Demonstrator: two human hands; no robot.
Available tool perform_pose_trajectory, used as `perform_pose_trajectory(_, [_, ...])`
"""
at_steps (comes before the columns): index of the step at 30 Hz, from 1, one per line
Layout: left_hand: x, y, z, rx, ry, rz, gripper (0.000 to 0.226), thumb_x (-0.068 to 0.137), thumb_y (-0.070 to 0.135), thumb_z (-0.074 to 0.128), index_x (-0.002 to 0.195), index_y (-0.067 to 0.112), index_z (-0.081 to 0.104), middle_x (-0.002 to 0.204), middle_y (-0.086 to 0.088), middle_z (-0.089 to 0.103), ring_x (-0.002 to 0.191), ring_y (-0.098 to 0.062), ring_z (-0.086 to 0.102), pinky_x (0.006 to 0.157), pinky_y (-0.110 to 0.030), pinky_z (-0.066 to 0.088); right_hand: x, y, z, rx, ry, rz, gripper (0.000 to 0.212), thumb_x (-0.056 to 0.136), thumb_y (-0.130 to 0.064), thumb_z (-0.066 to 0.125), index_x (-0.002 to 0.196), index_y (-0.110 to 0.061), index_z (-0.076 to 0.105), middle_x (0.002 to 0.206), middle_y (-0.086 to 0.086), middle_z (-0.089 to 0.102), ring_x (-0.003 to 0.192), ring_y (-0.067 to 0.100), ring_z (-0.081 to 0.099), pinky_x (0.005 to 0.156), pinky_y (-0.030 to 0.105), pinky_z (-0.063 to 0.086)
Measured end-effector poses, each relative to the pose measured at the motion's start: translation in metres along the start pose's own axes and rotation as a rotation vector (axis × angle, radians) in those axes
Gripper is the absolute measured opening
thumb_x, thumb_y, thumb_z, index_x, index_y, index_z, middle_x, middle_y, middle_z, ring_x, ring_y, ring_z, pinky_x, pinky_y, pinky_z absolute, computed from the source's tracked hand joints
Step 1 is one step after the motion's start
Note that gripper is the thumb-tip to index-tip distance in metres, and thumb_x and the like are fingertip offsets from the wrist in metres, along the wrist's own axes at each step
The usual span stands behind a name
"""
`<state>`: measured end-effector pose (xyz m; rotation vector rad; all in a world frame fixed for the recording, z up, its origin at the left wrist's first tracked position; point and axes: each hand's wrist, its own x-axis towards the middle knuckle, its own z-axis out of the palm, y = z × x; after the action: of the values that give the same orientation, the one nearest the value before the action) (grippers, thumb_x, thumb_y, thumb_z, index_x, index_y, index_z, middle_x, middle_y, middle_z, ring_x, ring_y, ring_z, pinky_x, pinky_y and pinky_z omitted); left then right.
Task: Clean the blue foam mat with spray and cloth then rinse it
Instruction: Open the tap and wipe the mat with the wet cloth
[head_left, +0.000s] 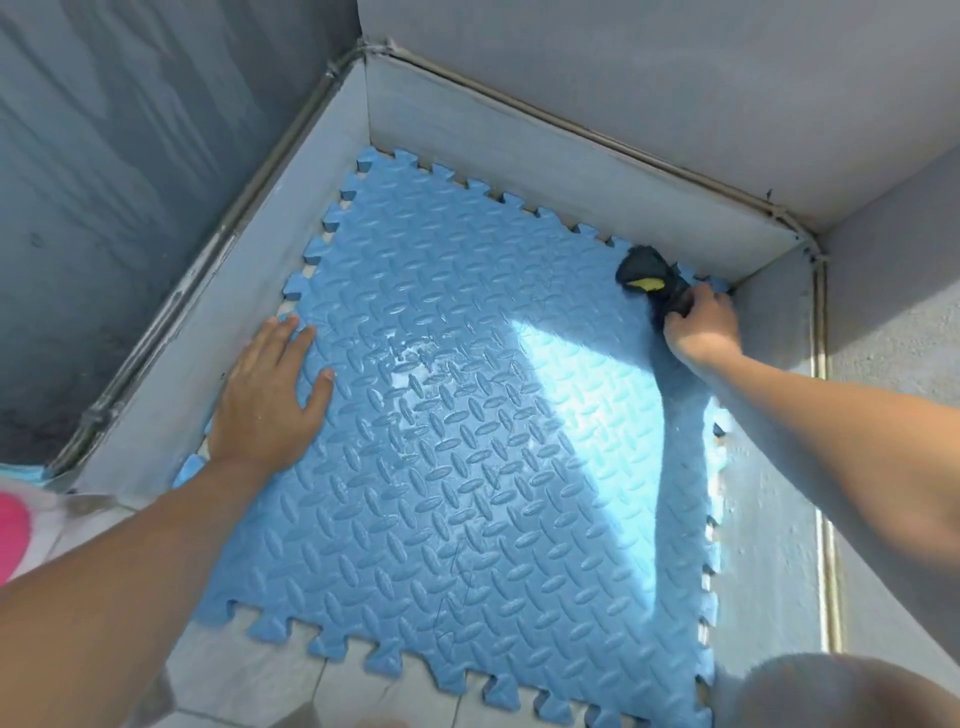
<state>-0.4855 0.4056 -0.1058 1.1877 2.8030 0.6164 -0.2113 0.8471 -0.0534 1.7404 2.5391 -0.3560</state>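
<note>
**Mat pinned flat, cloth at the far corner**

Where the tiled floor (249, 675) showed nearest the camera, the toothed near edge of the blue foam mat (467, 493) lay across it. The mat filled most of a grey-walled corner, its patterned face up and its jigsaw edges close against the low grey ledge (519, 156) on the far sides. A bright patch of sunlight fell across its right half, and a small wet, shiny patch sat near the middle.

On the near left side, the left hand (270, 395) lay flat on the mat, palm down, fingers spread and unclenched, grasping nothing, with the fingertips reaching toward the mat's left edge. A bit of pink and white fabric (21, 525) showed at the left border of the view.

Farther off, at the mat's far right corner, the right hand (701, 322) was closed around a dark cloth (649, 280) with a yellow patch. The cloth rested on the mat, just beside the grey wall (769, 322) where the two sides met.
</note>
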Motion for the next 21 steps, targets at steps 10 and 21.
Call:
perform_pose_trajectory(10, [0.0,0.002,-0.002,-0.001,-0.003,-0.007,0.063,0.099,0.047,0.043,0.149,0.009,0.051,0.161,-0.009,0.044,0.153,-0.028,0.033,0.125,-0.046,0.028,-0.104,-0.22,0.065,0.178,-0.02,-0.797,0.034,0.085,-0.017,0.061,0.118,-0.01,0.061,0.116,0.015,0.053,0.11,0.034,0.047,0.082,0.04,0.05])
perform_pose_trajectory(21, [-0.001,0.003,-0.005,-0.023,-0.023,-0.024,0.063,0.1,0.048,0.043,0.151,0.011,0.05,0.162,-0.008,0.042,0.155,-0.025,0.031,0.126,-0.041,0.024,-0.039,-0.097,0.028,0.118,-0.004,-0.452,0.037,0.086,-0.024,0.055,0.122,-0.024,0.047,0.124,0.012,0.048,0.112,0.036,0.052,0.081,0.043,0.048])
